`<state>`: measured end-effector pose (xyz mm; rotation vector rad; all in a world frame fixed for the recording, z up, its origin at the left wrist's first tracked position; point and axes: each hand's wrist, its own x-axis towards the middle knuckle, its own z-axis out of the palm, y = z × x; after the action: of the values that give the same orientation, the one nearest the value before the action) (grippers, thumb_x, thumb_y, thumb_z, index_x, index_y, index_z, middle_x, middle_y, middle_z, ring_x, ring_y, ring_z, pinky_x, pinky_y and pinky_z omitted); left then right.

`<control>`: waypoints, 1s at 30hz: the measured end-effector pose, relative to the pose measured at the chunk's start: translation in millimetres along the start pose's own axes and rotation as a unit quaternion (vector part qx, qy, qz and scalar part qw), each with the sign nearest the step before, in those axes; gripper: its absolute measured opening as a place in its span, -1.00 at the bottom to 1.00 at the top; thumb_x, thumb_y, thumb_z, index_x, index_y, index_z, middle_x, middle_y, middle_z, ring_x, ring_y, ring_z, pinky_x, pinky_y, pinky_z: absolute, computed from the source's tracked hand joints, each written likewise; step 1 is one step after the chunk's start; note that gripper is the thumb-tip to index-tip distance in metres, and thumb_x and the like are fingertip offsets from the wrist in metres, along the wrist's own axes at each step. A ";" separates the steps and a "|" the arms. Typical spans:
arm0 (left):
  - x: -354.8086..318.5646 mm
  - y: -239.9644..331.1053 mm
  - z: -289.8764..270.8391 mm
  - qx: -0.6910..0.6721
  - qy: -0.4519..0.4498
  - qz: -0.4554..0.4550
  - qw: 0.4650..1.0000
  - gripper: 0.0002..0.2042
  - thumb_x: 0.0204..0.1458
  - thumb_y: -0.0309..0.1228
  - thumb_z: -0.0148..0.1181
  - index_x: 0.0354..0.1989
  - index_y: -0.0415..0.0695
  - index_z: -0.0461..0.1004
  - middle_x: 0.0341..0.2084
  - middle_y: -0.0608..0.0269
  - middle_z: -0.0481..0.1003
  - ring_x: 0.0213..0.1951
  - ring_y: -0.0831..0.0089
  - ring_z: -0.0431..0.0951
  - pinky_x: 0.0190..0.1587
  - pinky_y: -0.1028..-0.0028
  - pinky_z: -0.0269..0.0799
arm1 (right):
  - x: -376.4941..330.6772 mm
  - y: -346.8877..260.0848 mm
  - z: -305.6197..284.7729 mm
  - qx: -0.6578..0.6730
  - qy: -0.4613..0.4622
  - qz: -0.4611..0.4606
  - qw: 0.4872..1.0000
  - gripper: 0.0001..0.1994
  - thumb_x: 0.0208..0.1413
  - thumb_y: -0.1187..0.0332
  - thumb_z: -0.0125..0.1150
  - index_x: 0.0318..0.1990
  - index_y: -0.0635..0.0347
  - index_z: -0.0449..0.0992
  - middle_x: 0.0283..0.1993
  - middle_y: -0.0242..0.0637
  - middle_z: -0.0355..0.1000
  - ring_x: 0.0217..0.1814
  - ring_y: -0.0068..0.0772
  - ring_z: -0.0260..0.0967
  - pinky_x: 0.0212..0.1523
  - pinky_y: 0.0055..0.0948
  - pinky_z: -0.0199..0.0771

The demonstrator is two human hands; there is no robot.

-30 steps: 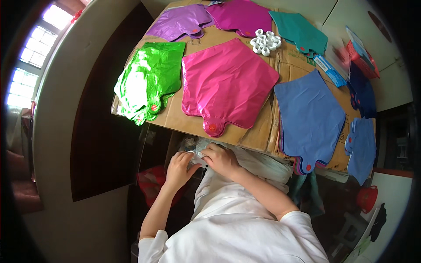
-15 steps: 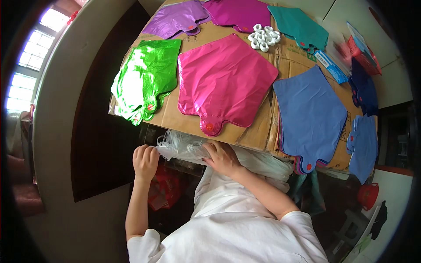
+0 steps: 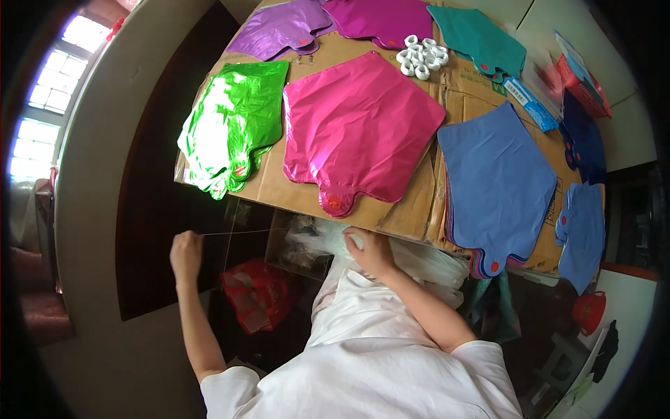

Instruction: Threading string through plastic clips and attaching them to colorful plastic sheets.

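Observation:
A thin white string (image 3: 244, 231) stretches taut to the left, its end pinched in the closed fingers of my left hand (image 3: 185, 257). It runs back to a loose bundle of white strings (image 3: 317, 236), which lies over my lap under the front edge of the cardboard. My right hand (image 3: 371, 253) is curled against the bundle, thumb and fingers closed on its right part. Just above on the cardboard is a stack of flat pink foil sheets (image 3: 363, 133), five-sided with a rounded tab, resembling uninflated balloons.
Similar stacks, green (image 3: 234, 119), blue (image 3: 495, 185), purple (image 3: 279, 28) and teal (image 3: 478, 38), cover the cardboard tabletop (image 3: 412, 209). White rings (image 3: 422, 57) lie in a pile at the back. A blue box (image 3: 528, 103) and red basket (image 3: 585, 87) stand right. A red bag (image 3: 258, 297) sits below.
My left hand has moved away to the left and slightly down, drawing one string out of the bundle. My right hand has shifted slightly to the right.

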<state>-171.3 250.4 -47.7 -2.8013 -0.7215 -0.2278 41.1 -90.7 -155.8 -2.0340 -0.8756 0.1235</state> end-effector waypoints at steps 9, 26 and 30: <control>8.3 -9.8 -130.3 -0.311 -0.052 -0.180 0.932 -0.91 0.03 -0.52 0.07 -0.49 -0.23 0.36 -0.65 0.35 0.31 -0.58 0.65 0.28 -0.53 0.59 0.22 | 11.8 -51.8 -45.3 0.090 -0.114 -0.160 0.976 -0.72 -0.17 0.39 0.25 -0.20 0.04 0.52 -0.58 -0.31 0.36 -0.49 -0.25 0.33 -0.37 -0.31 0.38; -2.3 230.2 -84.1 -0.909 -0.323 0.089 0.248 -0.89 0.01 -0.48 0.14 -0.38 -0.30 0.50 -0.45 0.11 0.47 -0.37 0.39 0.46 -0.32 0.45 0.30 | -36.8 -46.6 -123.1 0.458 -0.128 0.182 0.861 -0.88 0.14 0.42 0.05 -0.32 0.26 0.49 -0.43 -0.48 0.42 -0.43 -0.68 0.27 -0.42 -0.62 0.27; 10.5 282.9 -88.2 -0.828 -0.168 0.027 0.534 -0.86 -0.11 -0.61 0.14 -0.34 -0.22 0.52 -0.57 0.27 0.46 -0.46 0.42 0.35 -0.37 0.44 0.28 | -54.6 -65.7 -122.3 0.285 -0.122 0.020 0.951 -0.94 -0.01 0.49 0.16 -0.35 0.24 0.51 -0.62 -0.34 0.35 -0.63 -0.57 0.26 -0.60 -0.58 0.22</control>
<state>-31.0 -8.8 -14.9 -4.8346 -0.4739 -0.6252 13.8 -186.8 -45.1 -1.5084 -0.8297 0.5926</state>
